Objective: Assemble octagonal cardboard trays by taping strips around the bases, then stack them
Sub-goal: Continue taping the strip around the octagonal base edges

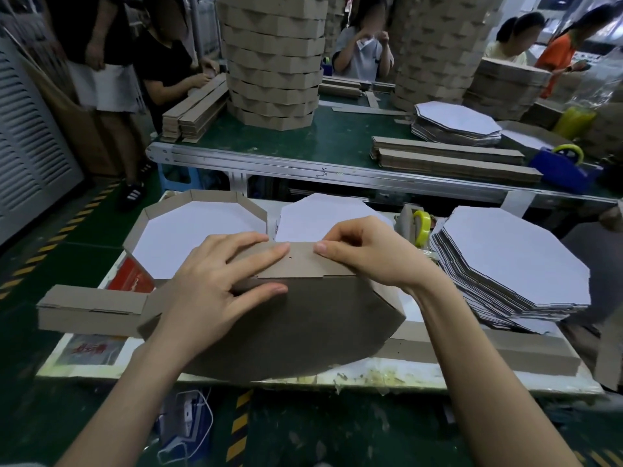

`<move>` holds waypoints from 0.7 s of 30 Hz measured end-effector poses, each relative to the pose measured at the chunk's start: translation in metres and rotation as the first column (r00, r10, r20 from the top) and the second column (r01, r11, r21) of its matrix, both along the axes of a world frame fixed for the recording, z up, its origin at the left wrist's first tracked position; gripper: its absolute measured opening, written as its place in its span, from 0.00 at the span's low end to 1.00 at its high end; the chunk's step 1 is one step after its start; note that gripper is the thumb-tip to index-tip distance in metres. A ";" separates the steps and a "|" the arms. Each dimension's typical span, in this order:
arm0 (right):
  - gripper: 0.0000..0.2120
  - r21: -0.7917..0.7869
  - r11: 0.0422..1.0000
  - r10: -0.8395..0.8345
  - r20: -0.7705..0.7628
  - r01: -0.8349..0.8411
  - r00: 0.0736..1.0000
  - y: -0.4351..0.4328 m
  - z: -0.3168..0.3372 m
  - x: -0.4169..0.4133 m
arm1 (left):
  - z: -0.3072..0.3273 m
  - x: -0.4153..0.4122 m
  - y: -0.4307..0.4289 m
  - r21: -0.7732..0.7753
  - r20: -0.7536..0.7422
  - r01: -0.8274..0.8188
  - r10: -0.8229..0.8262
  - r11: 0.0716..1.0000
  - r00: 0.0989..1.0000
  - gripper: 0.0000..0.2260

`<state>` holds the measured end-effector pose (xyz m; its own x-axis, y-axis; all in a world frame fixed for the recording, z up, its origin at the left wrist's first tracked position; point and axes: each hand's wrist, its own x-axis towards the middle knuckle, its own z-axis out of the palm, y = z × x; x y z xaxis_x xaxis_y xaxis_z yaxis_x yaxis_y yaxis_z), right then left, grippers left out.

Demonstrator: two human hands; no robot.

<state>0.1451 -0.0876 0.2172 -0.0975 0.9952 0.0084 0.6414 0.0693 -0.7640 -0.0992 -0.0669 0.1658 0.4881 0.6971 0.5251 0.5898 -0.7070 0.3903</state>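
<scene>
Busy cardboard shop, and on our white worktop (371, 369) the tray (303, 326) leans brown base toward us, left hand (215, 284) pressing flat on the strip (301, 262), right hand (369, 254) pinching its top edge; looks light but crease-prone, so we'd grip near folds.

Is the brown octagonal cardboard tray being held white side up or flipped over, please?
Flipped over: the brown octagonal cardboard tray shows only its brown underside to the camera.

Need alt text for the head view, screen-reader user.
Left hand presses and right hand pinches a cardboard strip against a brown octagonal base at a worktable. A finished tray lies behind left, a stack of bases at right.
</scene>
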 end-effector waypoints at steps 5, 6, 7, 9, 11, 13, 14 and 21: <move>0.07 0.005 0.997 -0.073 -0.115 0.074 0.991 0.001 -0.007 -0.007 | -0.002 0.001 0.001 0.030 -0.005 0.001 -0.001 1.000 1.000 0.23; 0.07 0.000 0.997 -0.074 -0.112 0.074 0.991 0.001 -0.008 -0.007 | -0.002 0.001 0.002 0.026 -0.007 0.000 0.000 1.000 1.000 0.23; 0.06 -0.003 0.997 -0.073 -0.112 0.073 0.991 0.001 -0.009 -0.007 | -0.002 0.000 0.002 0.021 -0.009 0.001 -0.001 1.000 1.000 0.23; 0.07 -0.006 0.997 -0.075 -0.130 0.075 0.989 0.000 -0.010 -0.006 | -0.002 0.000 0.002 0.007 -0.018 0.003 -0.003 1.000 1.000 0.22; 0.07 -0.018 0.997 -0.073 -0.141 0.071 0.987 -0.002 -0.010 -0.005 | -0.002 0.000 0.002 -0.014 -0.028 0.006 -0.006 1.000 1.000 0.21; 0.08 -0.032 0.998 -0.065 -0.134 0.061 0.989 -0.004 -0.009 -0.005 | -0.002 -0.001 0.002 -0.029 -0.035 0.012 -0.013 1.000 0.999 0.21; 0.09 -0.036 0.998 -0.058 -0.124 0.054 0.991 -0.004 -0.008 -0.005 | -0.002 -0.002 0.001 -0.034 -0.033 0.017 -0.018 0.999 0.999 0.20; 0.11 -0.066 0.997 -0.035 -0.110 0.028 0.993 -0.008 -0.005 -0.001 | 0.005 -0.001 -0.004 -0.076 0.002 0.061 -0.061 0.995 0.998 0.16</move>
<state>0.1437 -0.0955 0.2118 -0.0678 0.9966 -0.0467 0.5536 -0.0013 -0.8328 -0.1003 -0.0709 0.1707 0.5311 0.7038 0.4717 0.5462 -0.7100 0.4445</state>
